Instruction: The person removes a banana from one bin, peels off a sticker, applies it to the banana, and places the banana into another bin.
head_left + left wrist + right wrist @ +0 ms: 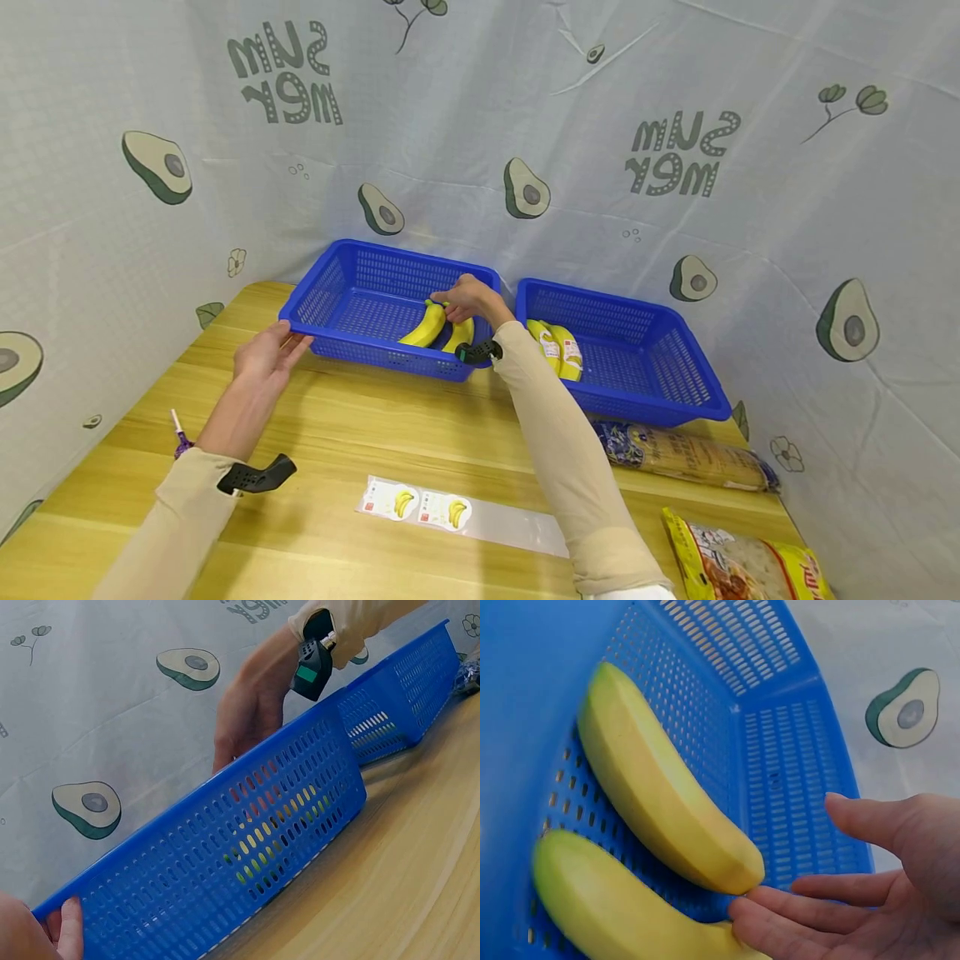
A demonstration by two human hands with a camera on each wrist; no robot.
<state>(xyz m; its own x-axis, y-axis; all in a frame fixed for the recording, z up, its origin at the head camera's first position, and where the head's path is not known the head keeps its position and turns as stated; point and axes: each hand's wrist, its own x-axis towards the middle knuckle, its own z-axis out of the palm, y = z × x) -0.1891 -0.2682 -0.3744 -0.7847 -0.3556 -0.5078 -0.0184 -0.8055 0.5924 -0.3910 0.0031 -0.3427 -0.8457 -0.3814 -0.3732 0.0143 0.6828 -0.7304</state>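
In the head view, my left hand point(264, 354) holds the near left corner of the left blue basket point(367, 317); in the left wrist view its fingertips lie against the basket's outer wall, below the rim. My right hand point(471, 300) reaches into that basket's right end. Two yellow bananas with greenish tips lie there: one banana point(660, 780) along the basket floor and another banana point(607, 900) beside it. Seen from the right wrist, the right hand's fingers point(802, 907) are loosely extended at the bananas' near ends, the thumb apart. Nothing is gripped between them.
The right blue basket point(622, 350) contains labelled bananas point(570, 354). A strip of banana labels point(450, 510) lies on the wooden table point(337, 417). Packaged noodles point(682, 454) and a yellow food bag point(750, 558) are at right, a purple-wrapped lollipop point(182, 442) at left. A printed curtain point(450, 117) stands behind.
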